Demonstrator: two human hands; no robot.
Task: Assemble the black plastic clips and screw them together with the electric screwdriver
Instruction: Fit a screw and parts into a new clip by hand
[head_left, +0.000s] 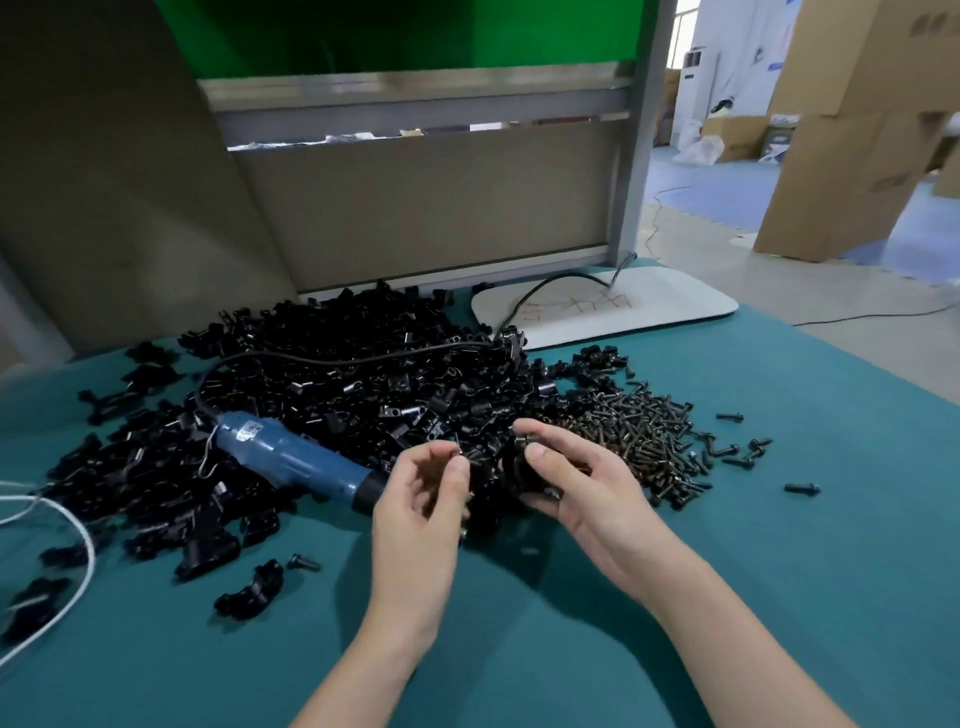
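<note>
Both hands work just above a green-covered bench (779, 597), close together at the near edge of a heap of parts. The right hand (592, 488) curls its fingers and thumb around a black plastic clip (519, 467), holding it off the cloth. The left hand (421, 499), fingers bent, pinches a small dark part (459, 453) between thumb and forefinger just beside the clip; it is too small to tell what kind of part it is.

Behind the hands, a large pile of clips (363, 374) spreads across the left and middle of the bench. A blue electric screwdriver (291, 457) lies on its side against the pile, its black nose pointing toward the left hand, and its black cable (337, 358) loops over the pile toward the far right. A heap of dark screws (644, 431) sits to the right of the pile, with a few strays scattered farther right. One loose clip (249, 587) and a single screw (304, 563) lie on the cloth near left.

A white board (649, 306) with red writing rests at the far edge, a white cord (72, 525) curves along the left, and cardboard boxes (841, 171) stand on the floor at far right.
</note>
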